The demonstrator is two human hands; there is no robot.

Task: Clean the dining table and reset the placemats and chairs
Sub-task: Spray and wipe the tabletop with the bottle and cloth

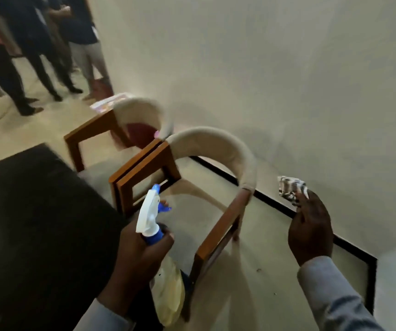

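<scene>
Dining table (pixel 37 211): dark top, lower left of view, corner near the spray bottle; no placemats visible on the part that shows. Left hand (pixel 139 256) has its fingers wrapped round the neck of a spray bottle (pixel 154 225), white trigger head with blue nozzle, yellowish liquid in the body below the hand; one fingertip sits by the trigger. Right hand (pixel 310 230) is raised off to the side and pinches a crumpled patterned cloth (pixel 291 189) at the fingertips, the other fingers loosely extended.

Near chair (pixel 216 225), wood frame with cream padded curved back, stands pulled out between the table and the wall (pixel 276 80). Second chair (pixel 111 130) is just beyond it, frames touching or nearly so. Several people's legs (pixel 34 68) at top left, well apart.

Judgement: the cleaning step is about to start, supplies in hand, nothing wiped yet that I can confirm. Next move: turn to the table, aim the nozzle at the top, spray, then bring the cloth down flat. Chairs go back in afterwards.
</scene>
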